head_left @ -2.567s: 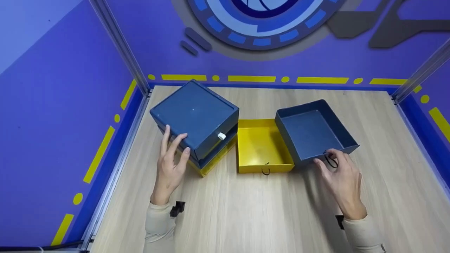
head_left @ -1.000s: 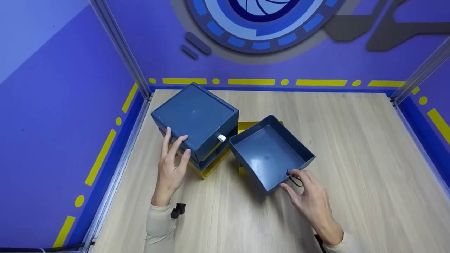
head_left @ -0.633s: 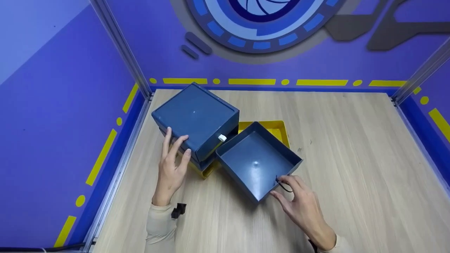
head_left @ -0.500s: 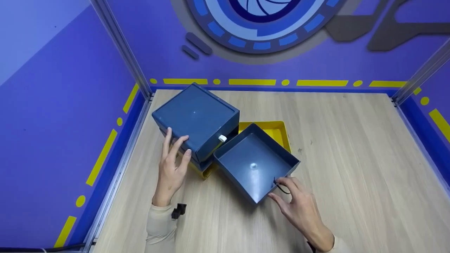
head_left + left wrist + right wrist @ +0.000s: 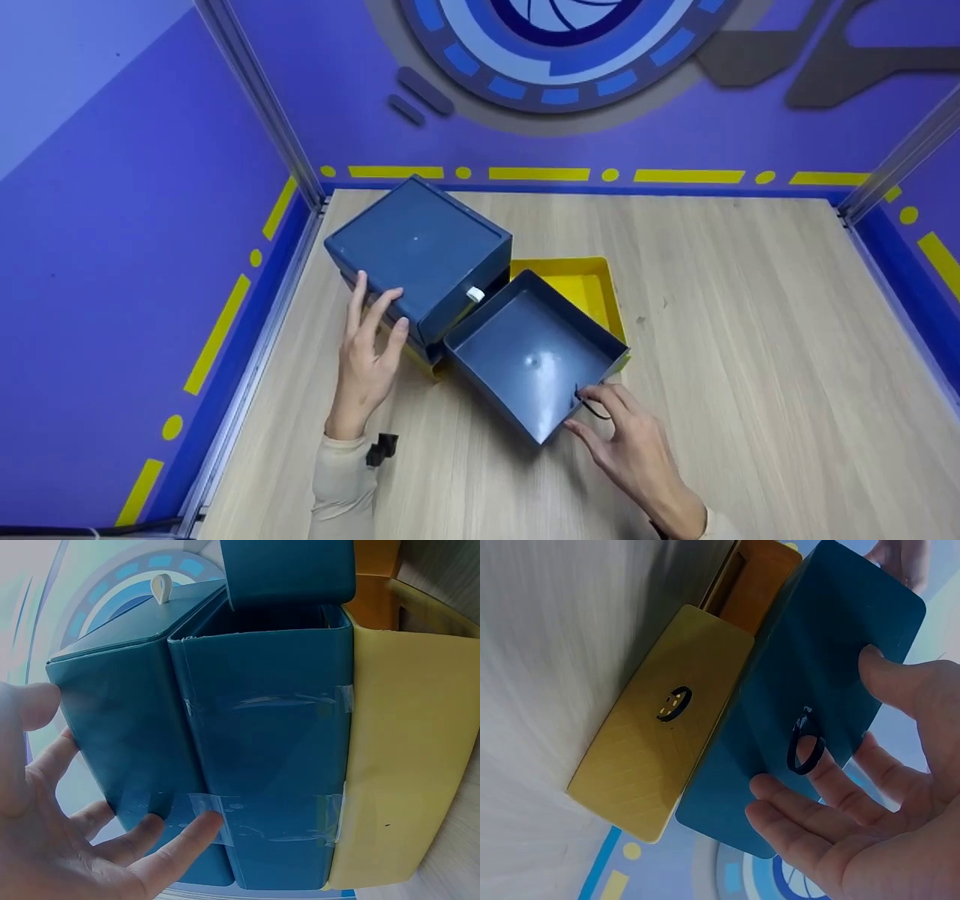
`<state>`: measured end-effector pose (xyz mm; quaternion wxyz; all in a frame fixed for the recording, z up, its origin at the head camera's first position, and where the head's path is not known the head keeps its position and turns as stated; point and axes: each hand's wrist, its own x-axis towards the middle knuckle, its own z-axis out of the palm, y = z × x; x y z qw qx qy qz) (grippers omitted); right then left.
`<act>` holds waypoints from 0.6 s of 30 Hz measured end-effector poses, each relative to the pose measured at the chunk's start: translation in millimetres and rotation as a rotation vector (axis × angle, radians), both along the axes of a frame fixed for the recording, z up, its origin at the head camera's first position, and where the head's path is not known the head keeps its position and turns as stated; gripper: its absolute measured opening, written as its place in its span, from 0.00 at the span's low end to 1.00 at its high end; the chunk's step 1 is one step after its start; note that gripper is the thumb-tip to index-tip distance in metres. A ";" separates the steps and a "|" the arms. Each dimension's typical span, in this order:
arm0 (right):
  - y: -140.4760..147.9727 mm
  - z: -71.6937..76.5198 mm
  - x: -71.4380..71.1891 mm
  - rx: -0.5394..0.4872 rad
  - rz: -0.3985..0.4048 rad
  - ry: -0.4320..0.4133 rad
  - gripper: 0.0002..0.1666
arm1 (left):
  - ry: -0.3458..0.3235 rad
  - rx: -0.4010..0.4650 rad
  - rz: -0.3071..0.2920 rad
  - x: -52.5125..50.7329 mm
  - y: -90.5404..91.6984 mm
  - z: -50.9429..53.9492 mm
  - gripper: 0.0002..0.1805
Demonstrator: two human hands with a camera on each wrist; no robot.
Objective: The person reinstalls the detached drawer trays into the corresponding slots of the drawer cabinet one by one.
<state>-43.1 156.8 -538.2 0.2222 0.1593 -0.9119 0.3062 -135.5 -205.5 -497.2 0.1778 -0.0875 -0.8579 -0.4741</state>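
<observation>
My left hand (image 5: 364,364) rests with spread fingers against the side of a stack of drawer boxes (image 5: 420,247). In the left wrist view, this stack has two dark blue tiers and a yellow tier (image 5: 405,757), with clear tape across the blue ones. A pulled-out dark blue drawer (image 5: 525,352) is tilted, its inner corner at the stack's middle opening. My right hand (image 5: 634,450) holds that drawer by its front; in the right wrist view a finger is at its black loop (image 5: 808,742). The yellow drawer (image 5: 589,289) is partly hidden beneath.
The stack's top drawer has a white tab (image 5: 475,295) and is closed. Purple panels (image 5: 750,142) with metal corner posts bound the wooden table (image 5: 750,337) at the back and sides.
My right hand has brought the dark blue drawer leftward and nearer me, from the right of the yellow drawer to the stack's front, while turning it. My left hand has hardly moved.
</observation>
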 end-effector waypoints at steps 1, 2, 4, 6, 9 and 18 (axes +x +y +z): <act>-0.3 -0.2 0.9 0.000 0.006 0.000 0.29 | -0.002 -0.001 0.000 0.5 0.1 0.0 0.23; -0.7 -0.4 1.8 0.000 0.011 -0.001 0.29 | -0.003 -0.002 -0.001 0.8 0.1 -0.4 0.23; -1.5 -0.6 3.1 0.000 0.022 -0.003 0.28 | -0.004 -0.001 -0.001 1.5 0.1 -0.6 0.23; -2.2 -0.4 3.6 -0.003 0.032 -0.004 0.28 | -0.003 0.002 -0.001 1.6 -0.1 -1.1 0.24; -2.7 0.9 3.3 -0.007 0.037 -0.011 0.28 | -0.007 0.007 0.000 1.7 0.0 -0.5 0.23; -7.0 0.8 -0.8 -0.020 0.047 -0.015 0.28 | -0.017 0.001 0.006 1.3 0.4 1.0 0.23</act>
